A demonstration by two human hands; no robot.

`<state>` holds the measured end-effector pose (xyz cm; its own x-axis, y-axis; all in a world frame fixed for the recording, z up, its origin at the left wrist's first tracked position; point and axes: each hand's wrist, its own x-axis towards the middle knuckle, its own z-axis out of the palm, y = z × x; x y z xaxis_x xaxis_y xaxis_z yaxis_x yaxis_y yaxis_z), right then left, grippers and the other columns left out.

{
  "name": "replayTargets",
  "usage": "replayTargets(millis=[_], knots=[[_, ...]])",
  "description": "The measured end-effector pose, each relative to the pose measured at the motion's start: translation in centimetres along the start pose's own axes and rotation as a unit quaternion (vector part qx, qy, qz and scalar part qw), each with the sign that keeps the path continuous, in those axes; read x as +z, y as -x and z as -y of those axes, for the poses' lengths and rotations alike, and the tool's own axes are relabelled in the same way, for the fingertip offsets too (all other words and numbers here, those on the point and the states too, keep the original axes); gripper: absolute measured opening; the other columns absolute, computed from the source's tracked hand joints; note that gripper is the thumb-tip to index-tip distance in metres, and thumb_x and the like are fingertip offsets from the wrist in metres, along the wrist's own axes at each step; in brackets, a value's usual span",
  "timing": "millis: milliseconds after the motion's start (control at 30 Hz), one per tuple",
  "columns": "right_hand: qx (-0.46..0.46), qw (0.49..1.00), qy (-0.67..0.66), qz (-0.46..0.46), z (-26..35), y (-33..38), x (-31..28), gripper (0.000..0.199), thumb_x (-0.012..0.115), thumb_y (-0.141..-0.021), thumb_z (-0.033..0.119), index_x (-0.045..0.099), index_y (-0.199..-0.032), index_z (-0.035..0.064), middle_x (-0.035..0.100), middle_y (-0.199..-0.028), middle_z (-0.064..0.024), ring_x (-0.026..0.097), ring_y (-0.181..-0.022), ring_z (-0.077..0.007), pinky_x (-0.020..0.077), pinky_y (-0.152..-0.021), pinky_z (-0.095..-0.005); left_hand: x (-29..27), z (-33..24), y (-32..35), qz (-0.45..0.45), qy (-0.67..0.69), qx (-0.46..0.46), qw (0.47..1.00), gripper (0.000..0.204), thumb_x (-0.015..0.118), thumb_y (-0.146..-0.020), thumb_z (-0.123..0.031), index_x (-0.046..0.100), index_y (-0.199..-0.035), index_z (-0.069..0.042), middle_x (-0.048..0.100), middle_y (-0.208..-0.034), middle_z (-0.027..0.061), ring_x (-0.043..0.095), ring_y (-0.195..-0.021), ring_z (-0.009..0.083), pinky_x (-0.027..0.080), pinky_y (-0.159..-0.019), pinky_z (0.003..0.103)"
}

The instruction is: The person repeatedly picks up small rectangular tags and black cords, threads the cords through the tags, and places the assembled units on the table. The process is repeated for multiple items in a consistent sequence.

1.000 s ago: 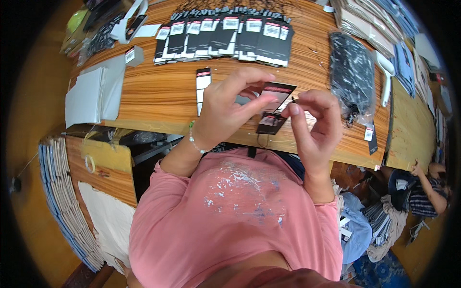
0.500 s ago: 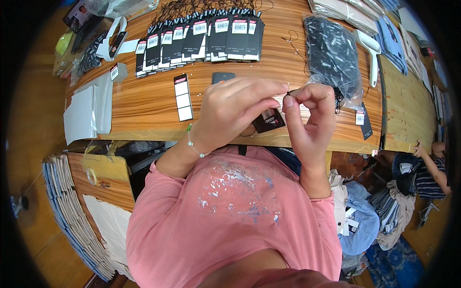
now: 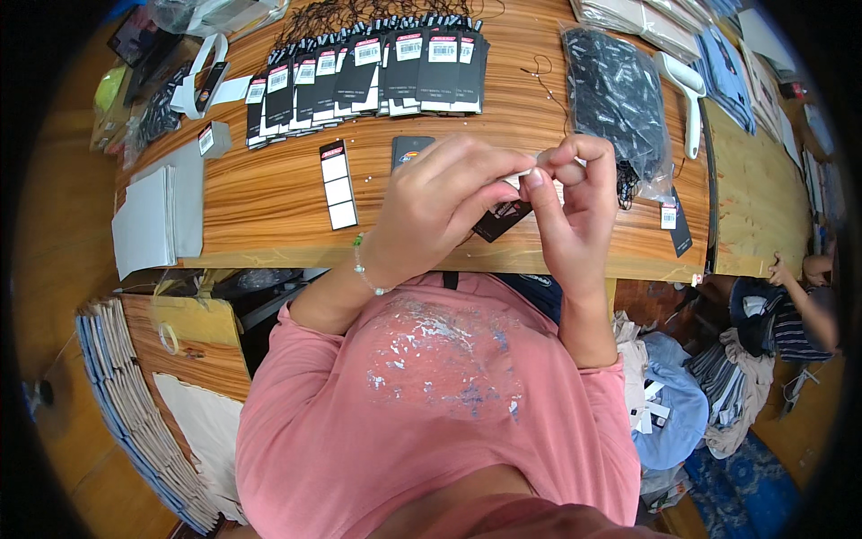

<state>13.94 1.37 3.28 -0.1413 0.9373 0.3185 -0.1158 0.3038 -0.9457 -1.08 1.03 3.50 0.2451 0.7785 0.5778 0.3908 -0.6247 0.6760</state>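
Over the table's near edge, my left hand (image 3: 440,193) and my right hand (image 3: 579,193) meet at the fingertips, both pinched. A black hang tag (image 3: 500,220) with printing shows just below the left fingers, partly covered by them. A thin white piece (image 3: 519,180) shows between my left thumb and forefinger, reaching to the right fingertips. What the right fingers pinch is too small and covered to make out. Partly behind my left hand lies a dark grey tag (image 3: 410,146). To its left is a tag with white label squares (image 3: 339,187).
Rows of black hang tags (image 3: 364,76) with strings lie at the back. A clear bag of black strings (image 3: 615,103) and a white-handled roller (image 3: 687,99) are at the right. White sheets (image 3: 148,220) lie at the left. Another person's arm (image 3: 804,301) shows at far right.
My fingertips have shifted slightly and a white piece now shows between them. A small dark bit seen at the fingertips before is out of sight.
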Motion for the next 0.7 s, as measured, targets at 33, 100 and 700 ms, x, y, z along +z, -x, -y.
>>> replayTargets(millis=[33, 100, 700], knots=[[0.009, 1.000, -0.016, -0.004, 0.1, 0.0, 0.3, 0.022, 0.049, -0.081, -0.007, 0.037, -0.097, 0.0017, 0.046, -0.082, -0.0042, 0.051, -0.072, -0.0078, 0.0410, -0.062, -0.0192, 0.0, 0.2, 0.1, -0.006, 0.006, 0.006, 1.000, 0.025, 0.063, -0.072, -0.001, 0.061, -0.096, -0.003, 0.059, -0.084, 0.0100, 0.057, -0.071, 0.0205, 0.046, -0.062, 0.027], [0.013, 0.999, -0.046, -0.023, -0.4, 0.3, 0.9, 0.024, 0.049, -0.082, -0.007, 0.035, -0.099, 0.0023, 0.045, -0.082, -0.0043, 0.051, -0.073, -0.0079, 0.0412, -0.064, -0.0192, 0.0, 0.2, 0.2, -0.021, 0.004, 0.005, 1.000, 0.024, 0.063, -0.071, -0.001, 0.061, -0.095, -0.003, 0.059, -0.085, 0.0099, 0.057, -0.072, 0.0208, 0.047, -0.063, 0.028], [0.244, 0.921, -0.299, 0.057, -1.1, -0.3, 1.7, 0.010, 0.048, -0.088, 0.011, 0.050, -0.094, 0.0025, 0.054, -0.083, -0.0025, 0.051, -0.077, -0.0083, 0.0402, -0.072, -0.0209, -2.6, 2.3, 1.5, -0.058, -0.222, 0.174, 0.958, 0.020, 0.060, -0.064, -0.017, 0.068, -0.082, -0.021, 0.057, -0.081, -0.0058, 0.051, -0.080, 0.0139, 0.036, -0.076, 0.035]])
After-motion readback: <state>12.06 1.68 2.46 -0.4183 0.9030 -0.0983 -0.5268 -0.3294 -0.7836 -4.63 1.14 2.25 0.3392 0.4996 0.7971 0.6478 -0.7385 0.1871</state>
